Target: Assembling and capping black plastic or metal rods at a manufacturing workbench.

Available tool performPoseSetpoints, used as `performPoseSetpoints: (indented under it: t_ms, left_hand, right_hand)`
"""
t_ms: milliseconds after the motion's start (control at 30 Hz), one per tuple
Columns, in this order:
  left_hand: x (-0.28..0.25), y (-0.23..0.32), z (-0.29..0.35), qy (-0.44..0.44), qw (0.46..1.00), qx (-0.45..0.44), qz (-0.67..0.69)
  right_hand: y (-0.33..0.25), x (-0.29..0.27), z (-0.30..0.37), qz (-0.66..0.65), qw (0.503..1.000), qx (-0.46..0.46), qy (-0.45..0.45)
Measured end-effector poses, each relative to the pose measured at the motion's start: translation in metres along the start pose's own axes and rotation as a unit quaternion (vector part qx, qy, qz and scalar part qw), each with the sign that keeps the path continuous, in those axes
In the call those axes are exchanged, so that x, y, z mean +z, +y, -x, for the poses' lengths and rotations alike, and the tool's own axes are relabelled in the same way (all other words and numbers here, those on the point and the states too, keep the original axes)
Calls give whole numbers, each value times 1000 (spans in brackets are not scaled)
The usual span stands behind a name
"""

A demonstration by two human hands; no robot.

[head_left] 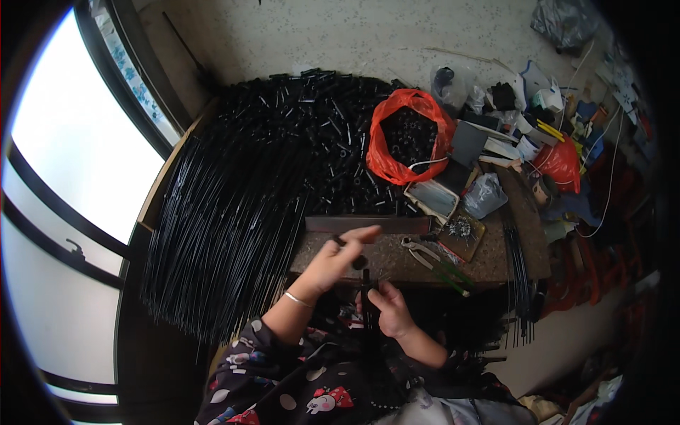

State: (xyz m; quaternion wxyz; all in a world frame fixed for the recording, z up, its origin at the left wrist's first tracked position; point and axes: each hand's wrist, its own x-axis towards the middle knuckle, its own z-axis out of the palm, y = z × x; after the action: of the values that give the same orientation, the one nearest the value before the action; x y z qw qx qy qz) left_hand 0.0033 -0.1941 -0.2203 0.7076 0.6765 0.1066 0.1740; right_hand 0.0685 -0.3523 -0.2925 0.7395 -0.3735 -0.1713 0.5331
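Note:
My left hand [338, 258] hovers over a small worn workbench [397, 251], pinching a short black tube piece [340, 241] between thumb and fingers; a thin bracelet sits on that wrist. My right hand [387, 306] is lower, at the bench's near edge, gripping a thin black rod [365, 287] that stands upright in front of my lap. The two hands are a few centimetres apart.
A big heap of short black tubes [319, 127] and a fan of long black rods [227, 227] fill the left. A red bag of tube pieces [407, 134], pliers [432, 258], a small tray of metal bits [462, 230] and cluttered bags lie to the right. Window at far left.

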Motion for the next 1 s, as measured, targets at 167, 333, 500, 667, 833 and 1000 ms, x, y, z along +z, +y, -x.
performPoseSetpoints:
  t_ms: [167,333,500,667,833,1000]
  left_hand:
    - [8,-2,-2,-138,984,-104,35]
    - [-6,2,1,-63,995,-56,48]
    - [-8,14,10,-48,990,-77,111]
    - [-13,10,16,-59,998,-25,-13]
    - [-8,11,16,-55,997,-13,55]
    - [-11,13,15,-69,985,-50,-152]
  right_hand:
    - [-7,10,13,-26,999,-1,36]
    - [-7,8,9,-7,1000,-7,25]
    - [-4,8,7,1,1000,-3,17]
    - [-2,11,5,3,1000,7,13]
    - [-3,11,4,-18,1000,14,10]
    - [-4,10,4,-26,999,24,16]
